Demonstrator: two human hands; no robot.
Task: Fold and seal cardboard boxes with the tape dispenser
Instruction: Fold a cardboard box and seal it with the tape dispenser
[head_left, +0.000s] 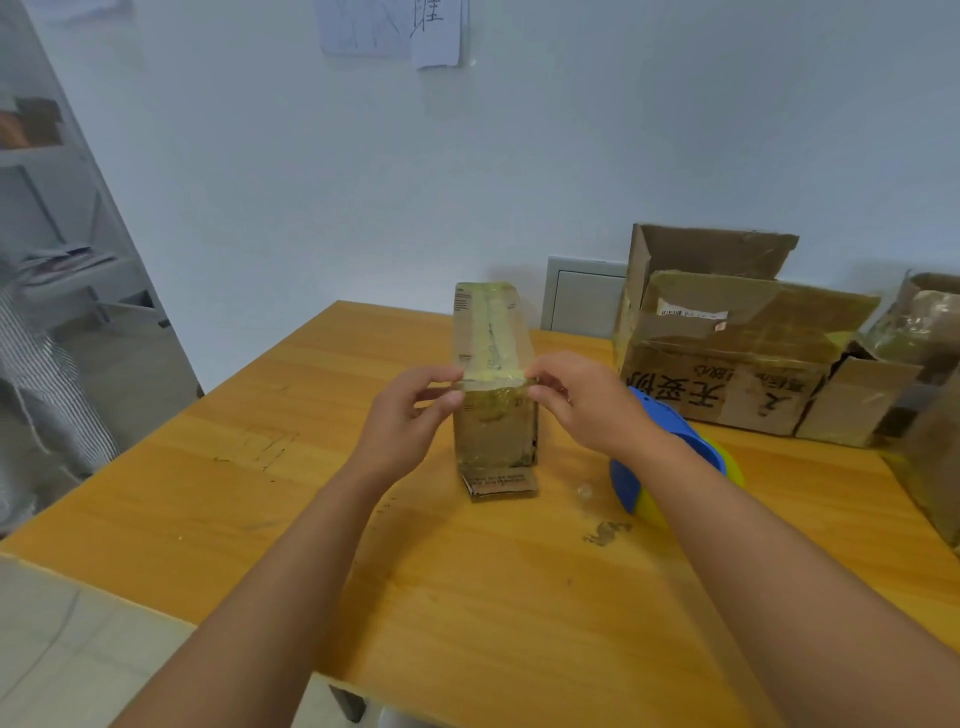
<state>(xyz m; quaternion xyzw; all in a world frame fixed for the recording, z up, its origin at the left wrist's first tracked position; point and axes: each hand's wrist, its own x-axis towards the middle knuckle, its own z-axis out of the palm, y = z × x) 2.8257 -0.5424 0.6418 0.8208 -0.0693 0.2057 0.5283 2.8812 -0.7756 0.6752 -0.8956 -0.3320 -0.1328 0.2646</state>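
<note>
Pale blue walls back a yellow wooden worktop (467, 597), with paper sheets pinned up at 12 o'clock and a grey shelf unit at 9 o'clock. Near the middle of the worktop stands a small cardboard box (493, 374), narrow and upright, its top and near face covered in glossy yellowish tape (491, 332); a short flap pokes out at its foot toward 6 o'clock. Both hands meet at the box's near top edge: the left hand (410, 415) pinches the tape end at the left corner between thumb and fingertips, a narrow grip, and the right hand (576, 400) does the same at the right corner. Just beside the right wrist, at 3 o'clock, lies the blue and yellow tape dispenser (639, 483), half hidden by the forearm. Larger worn boxes (727, 364) sit at 2 o'clock against the wall. The small box looks light and fairly stiff but tall enough to tip, so steadying it by the top corners seems wise; the tape is thin, sticky and prone to wrinkle, best held by its edges and smoothed downward.
</note>
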